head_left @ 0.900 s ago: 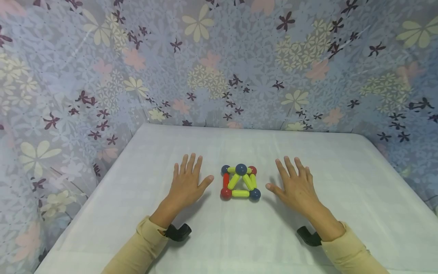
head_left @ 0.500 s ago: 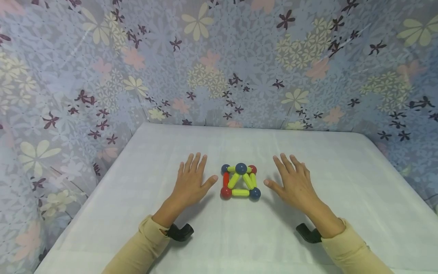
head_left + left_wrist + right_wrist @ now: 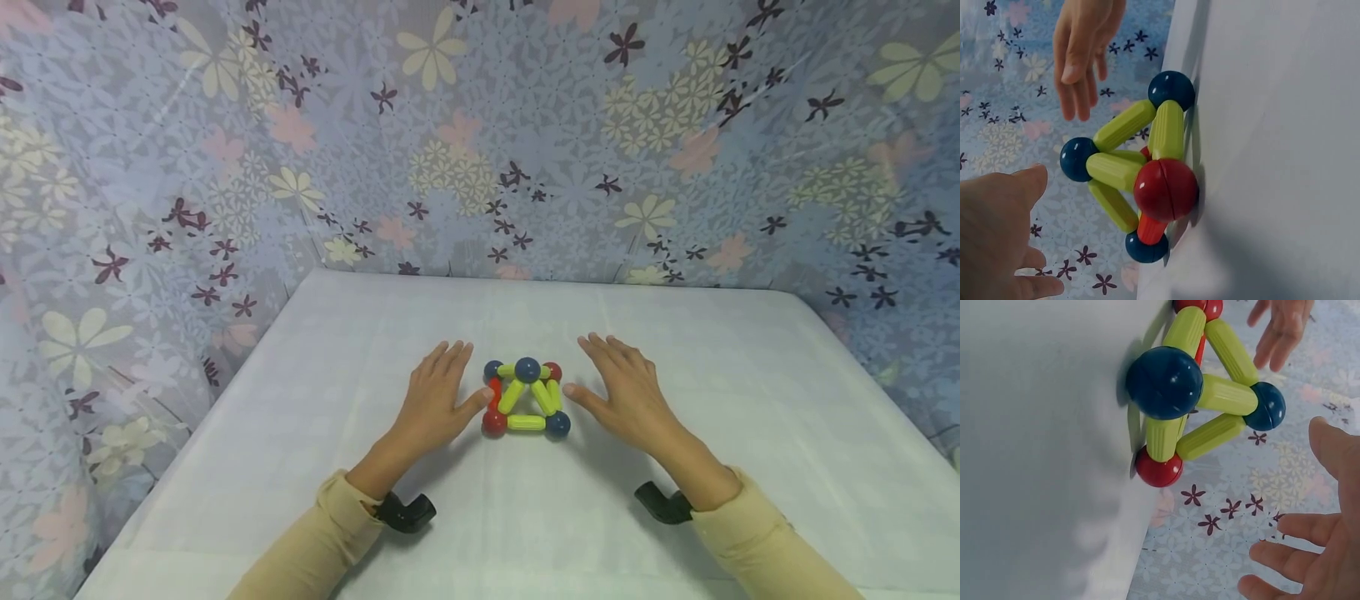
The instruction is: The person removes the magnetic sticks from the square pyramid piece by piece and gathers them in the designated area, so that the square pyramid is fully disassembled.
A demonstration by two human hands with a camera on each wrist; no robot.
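Note:
A pyramid of magnetic rods and balls stands on the white-covered table, its square base lying flat and a blue ball at its peak. Most rods are yellow-green; one base rod is red. The left hand hovers just left of the pyramid, fingers extended, its thumb overlapping the red rod in the head view. To the right, the right hand is held with straight fingers, thumb near the yellow-green rods. In both wrist views a gap shows between each hand and the pyramid.
A white cloth covers the table. Behind and to the left hangs a flowered curtain. Black wrist-worn devices, the left device and the right device, stick out below the sleeves.
Both hands have moved inward towards the pyramid, the left going right and the right going left. The pyramid stays where it was.

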